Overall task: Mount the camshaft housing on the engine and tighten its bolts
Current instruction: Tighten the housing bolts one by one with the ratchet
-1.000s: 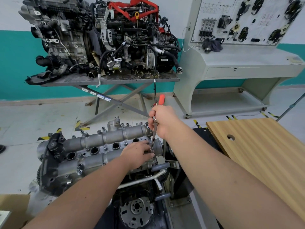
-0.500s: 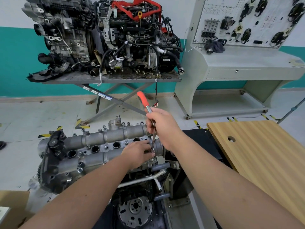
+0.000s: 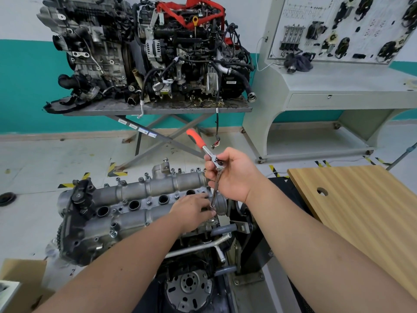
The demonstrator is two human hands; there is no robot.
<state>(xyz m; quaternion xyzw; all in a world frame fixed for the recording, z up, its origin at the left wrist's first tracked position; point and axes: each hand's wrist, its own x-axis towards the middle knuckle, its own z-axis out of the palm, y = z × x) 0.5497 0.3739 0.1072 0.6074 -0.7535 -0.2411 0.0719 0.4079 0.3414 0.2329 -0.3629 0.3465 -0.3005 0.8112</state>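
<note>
1. My right hand [image 3: 230, 175] grasps the ratchet [image 3: 208, 158] at its head, extension down on a bolt.
2. My left hand [image 3: 191, 210] lies flat, steadying the camshaft housing [image 3: 144, 199], seated on the engine [image 3: 94, 236].
3. Tightening in hand; next, swing the handle.

Gripped in the right hand [image 3: 232, 175], the ratchet [image 3: 215, 164] is showing glossy chrome steel with an orange rubbery handle beyond the fist. Below the grip, the camshaft housing [image 3: 144, 199] is looking like matt, rough-cast grey aluminium. Rightward, the tabletop [image 3: 361, 204] is showing smooth striped wood.
</note>
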